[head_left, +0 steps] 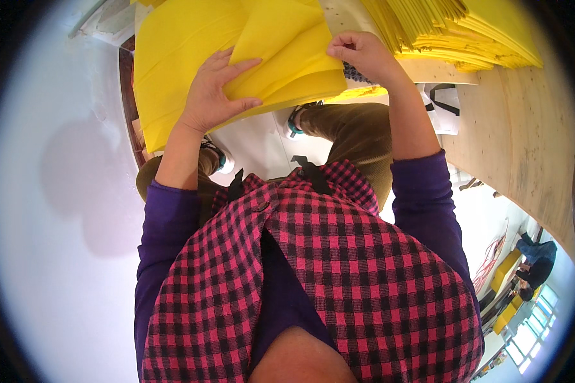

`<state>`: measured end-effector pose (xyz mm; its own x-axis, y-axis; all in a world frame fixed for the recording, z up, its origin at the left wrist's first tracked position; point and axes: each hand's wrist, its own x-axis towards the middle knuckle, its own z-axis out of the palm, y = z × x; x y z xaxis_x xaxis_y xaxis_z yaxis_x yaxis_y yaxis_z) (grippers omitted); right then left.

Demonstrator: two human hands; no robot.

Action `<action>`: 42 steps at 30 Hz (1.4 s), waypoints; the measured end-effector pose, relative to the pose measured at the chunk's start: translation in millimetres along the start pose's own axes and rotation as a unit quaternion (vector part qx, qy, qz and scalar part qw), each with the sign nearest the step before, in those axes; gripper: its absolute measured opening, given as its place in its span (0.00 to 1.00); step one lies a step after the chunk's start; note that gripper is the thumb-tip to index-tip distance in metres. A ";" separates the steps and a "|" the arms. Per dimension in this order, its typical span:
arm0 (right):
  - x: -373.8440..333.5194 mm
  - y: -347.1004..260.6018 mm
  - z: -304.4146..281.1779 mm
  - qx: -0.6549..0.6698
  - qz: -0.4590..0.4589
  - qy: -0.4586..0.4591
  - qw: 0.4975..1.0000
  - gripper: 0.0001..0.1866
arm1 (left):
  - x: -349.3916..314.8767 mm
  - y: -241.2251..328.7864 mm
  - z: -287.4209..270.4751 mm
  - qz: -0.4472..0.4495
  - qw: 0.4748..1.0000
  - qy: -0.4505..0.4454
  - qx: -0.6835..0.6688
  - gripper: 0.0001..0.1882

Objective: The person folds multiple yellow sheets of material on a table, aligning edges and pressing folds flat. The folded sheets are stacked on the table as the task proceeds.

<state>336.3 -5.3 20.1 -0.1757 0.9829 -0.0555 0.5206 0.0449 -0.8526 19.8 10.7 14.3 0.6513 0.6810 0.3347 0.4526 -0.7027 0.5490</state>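
Note:
A large piece of yellow fabric [185, 45] lies in front of me, with a flap folded over toward its right side. My left hand [216, 90] rests on the near part of the fabric, fingers and thumb spread apart. At the right edge of the fabric, my right hand [364, 56] is closed in a pinch, thumb and forefinger together on the cloth's edge. The underside of the fabric is hidden from view.
Folded yellow cloths are piled in a stack [453, 38] at the far right, on a pale wooden table [498, 121]. A white bag [442, 105] with black straps is beside the table. A white wall [57, 191] stands at left. Another person [538, 265] is at the lower right.

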 end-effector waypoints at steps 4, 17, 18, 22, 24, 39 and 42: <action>5.9 -12.3 -2.8 -0.056 0.004 -0.012 0.998 0.12 | -0.1 0.9 0.6 0.003 1.000 0.002 -0.006 0.35; 30.6 -31.9 -1.6 -0.088 -0.018 -0.058 0.994 0.10 | 2.2 -2.4 0.9 0.058 0.998 0.009 0.004 0.29; 30.6 -31.9 -1.7 -0.091 -0.026 -0.051 0.994 0.10 | 1.9 -2.2 1.3 0.055 0.998 0.010 0.005 0.30; 33.6 -32.3 -3.4 -0.101 -0.046 -0.024 0.994 0.10 | 0.6 -1.4 1.8 0.054 0.998 0.013 0.017 0.30; 40.1 -35.1 -5.5 -0.107 -0.045 -0.029 0.993 0.09 | -0.4 -1.1 1.8 0.052 0.998 0.021 0.013 0.30; 54.5 -76.1 -6.2 -0.183 -0.063 -0.014 0.981 0.16 | -5.1 -10.0 7.1 0.046 0.998 0.050 -0.012 0.18; 54.8 -74.0 -5.0 -0.179 -0.088 0.003 0.980 0.16 | -6.2 -10.3 7.9 0.038 0.998 0.053 -0.020 0.15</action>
<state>292.4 46.1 82.8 -0.2849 0.9552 0.0803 0.7423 0.2728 -0.6120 15.9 12.2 0.5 0.6143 0.6452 0.4543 0.3779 -0.7460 0.5483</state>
